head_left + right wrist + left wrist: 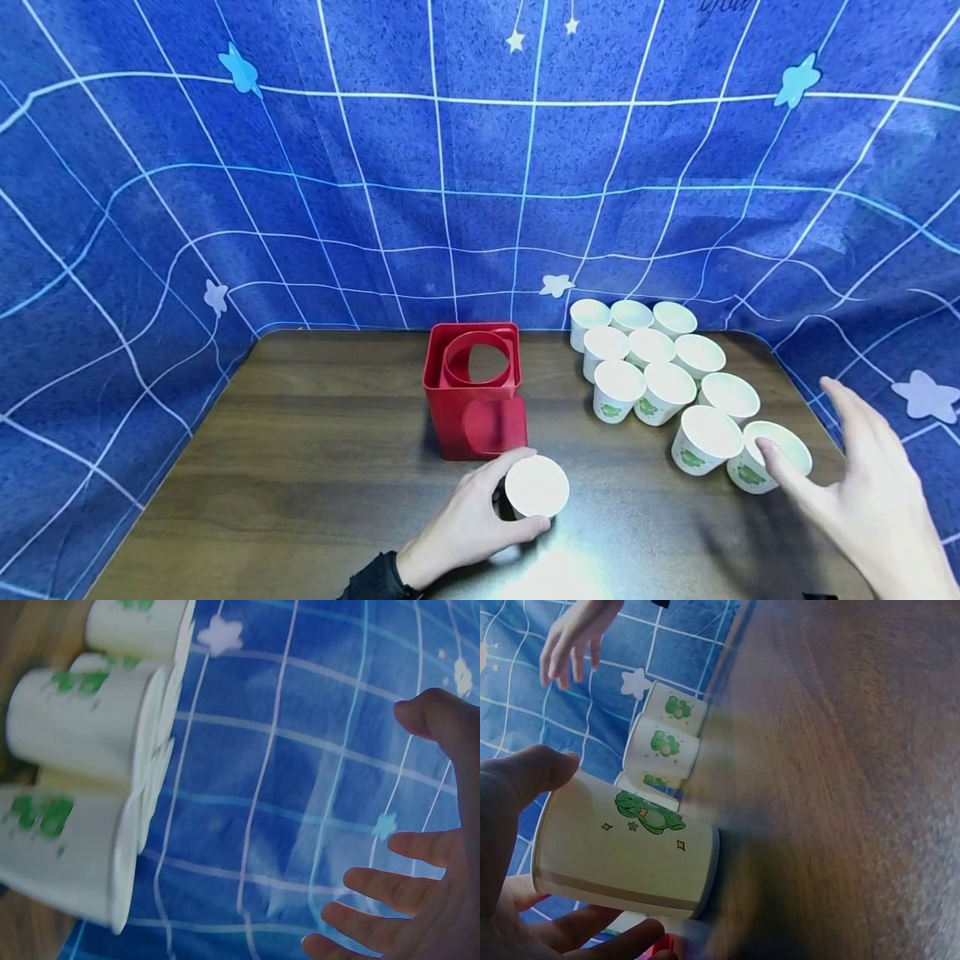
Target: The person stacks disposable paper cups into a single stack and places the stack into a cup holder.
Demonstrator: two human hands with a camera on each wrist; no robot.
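Observation:
My left hand [476, 512] grips a white paper cup [537, 487] near the table's front, thumb on one side and fingers round the other. In the left wrist view a green cartoon figure shows on this cup [626, 847]. Just behind it stands a red square container [474, 417] with a round ring in its top and a scoop-like front. Over at the right, my right hand [873, 492] hovers with thumb and fingers spread, holding nothing. Closest to it is a paper cup [753, 471] at the front right of a group.
Several more white paper cups [618, 387] stand in rows at the back right of the brown wooden table [322, 433]. A blue cloth [480, 208] with white grid lines and stars hangs behind the table and around its sides.

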